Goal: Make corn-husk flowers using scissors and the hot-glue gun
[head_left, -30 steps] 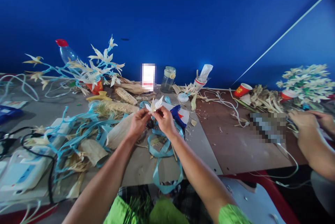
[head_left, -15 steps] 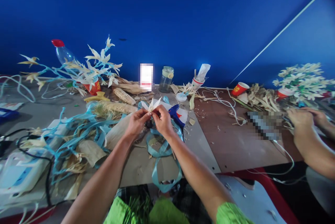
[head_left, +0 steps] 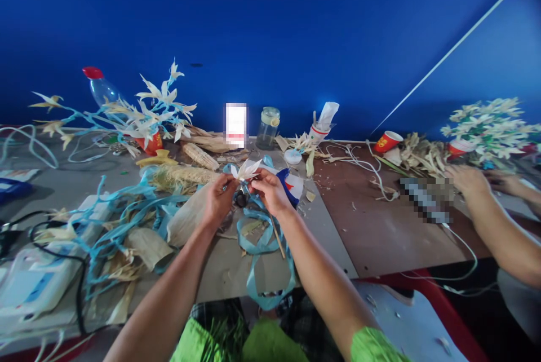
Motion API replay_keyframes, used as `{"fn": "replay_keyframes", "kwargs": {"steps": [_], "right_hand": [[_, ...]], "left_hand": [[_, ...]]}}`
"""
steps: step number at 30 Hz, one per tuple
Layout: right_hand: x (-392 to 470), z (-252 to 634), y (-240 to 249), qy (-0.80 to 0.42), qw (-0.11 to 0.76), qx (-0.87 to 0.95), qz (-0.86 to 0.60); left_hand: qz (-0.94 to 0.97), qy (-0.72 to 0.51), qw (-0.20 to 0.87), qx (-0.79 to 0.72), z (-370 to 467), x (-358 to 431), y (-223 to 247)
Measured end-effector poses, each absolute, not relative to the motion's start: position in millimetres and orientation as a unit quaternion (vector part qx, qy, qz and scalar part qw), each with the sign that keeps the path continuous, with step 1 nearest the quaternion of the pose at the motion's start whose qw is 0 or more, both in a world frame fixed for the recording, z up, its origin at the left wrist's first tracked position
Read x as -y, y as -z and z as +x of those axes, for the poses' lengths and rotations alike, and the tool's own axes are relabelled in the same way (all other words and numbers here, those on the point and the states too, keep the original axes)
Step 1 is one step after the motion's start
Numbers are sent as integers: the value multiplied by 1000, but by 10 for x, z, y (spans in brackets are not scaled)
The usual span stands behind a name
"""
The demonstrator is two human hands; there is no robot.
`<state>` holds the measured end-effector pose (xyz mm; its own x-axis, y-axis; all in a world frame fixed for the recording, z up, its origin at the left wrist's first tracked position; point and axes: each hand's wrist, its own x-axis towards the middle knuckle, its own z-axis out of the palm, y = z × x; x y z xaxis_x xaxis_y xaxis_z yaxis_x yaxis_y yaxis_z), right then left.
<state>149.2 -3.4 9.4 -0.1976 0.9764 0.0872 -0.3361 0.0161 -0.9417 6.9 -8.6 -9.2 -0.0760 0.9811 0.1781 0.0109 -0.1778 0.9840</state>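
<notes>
A small white husk flower (head_left: 245, 170) is held up between my two hands near the middle of the table. My left hand (head_left: 221, 197) pinches its left side with thumb and forefinger. On the other side, the fingers of my right hand (head_left: 269, 188) are closed on the flower's base. Just right of my right hand lies a blue glue gun (head_left: 291, 193), partly hidden by it. Pale blue ribbon (head_left: 257, 246) loops on the table below the hands. A corn cob (head_left: 200, 156) lies behind my left hand.
Blue-wrapped stems (head_left: 139, 210) and a white power strip (head_left: 91, 218) spread at left. Behind stand a flower arrangement (head_left: 147, 117), a glass jar (head_left: 268, 128) and a red cup (head_left: 387, 141). Another person's hands (head_left: 469, 181) work at right, beside a second flower arrangement (head_left: 492, 125).
My right hand has shifted slightly right and its fingers have loosened around the flower, showing more of it. My left hand has turned a little. The other person's hands have moved left.
</notes>
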Motion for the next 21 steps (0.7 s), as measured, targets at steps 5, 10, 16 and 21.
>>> {"fn": "replay_keyframes", "kwargs": {"steps": [5, 10, 16, 21], "right_hand": [[50, 1536, -165, -624, 558, 445, -319], [9, 1618, -183, -602, 596, 416, -330], [-107, 1644, -107, -484, 669, 361, -434], [-144, 1700, -108, -413, 652, 392, -500]], "left_hand": [[547, -561, 426, -452, 68, 57, 148], [538, -570, 430, -447, 82, 63, 139], [548, -565, 409, -461, 82, 47, 136], [545, -572, 374, -485, 58, 38, 117]]}}
